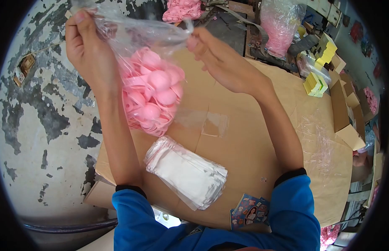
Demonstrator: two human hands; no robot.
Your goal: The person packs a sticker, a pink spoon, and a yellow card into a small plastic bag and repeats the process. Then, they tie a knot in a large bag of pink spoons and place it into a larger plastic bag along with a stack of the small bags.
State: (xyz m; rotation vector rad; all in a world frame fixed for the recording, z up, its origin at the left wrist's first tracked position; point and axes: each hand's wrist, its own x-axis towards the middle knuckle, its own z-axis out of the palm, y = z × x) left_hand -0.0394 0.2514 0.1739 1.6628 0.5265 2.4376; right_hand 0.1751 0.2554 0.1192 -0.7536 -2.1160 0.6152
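A clear plastic bag [140, 31] full of pink plastic pieces with rounded domes [154, 90] hangs over the cardboard-covered table. My left hand [87, 50] is closed on the bag's upper left side, thumb pointing up. At the opposite corner, my right hand [223, 60] pinches a twisted end of the same plastic between thumb and fingers. The bag's mouth is stretched between both hands. Below the bag, a stack of flat clear and white plastic bags [188, 171] lies on the table, its far end close under the pink pieces.
Brown cardboard [253, 150] covers the table. Printed cards [251, 211] lie near my body. Yellow card stacks [315, 83] and an open carton [347, 108] stand at the right. Another bag of pink pieces [280, 33] is at the back. A peeling wall [48, 125] borders the left.
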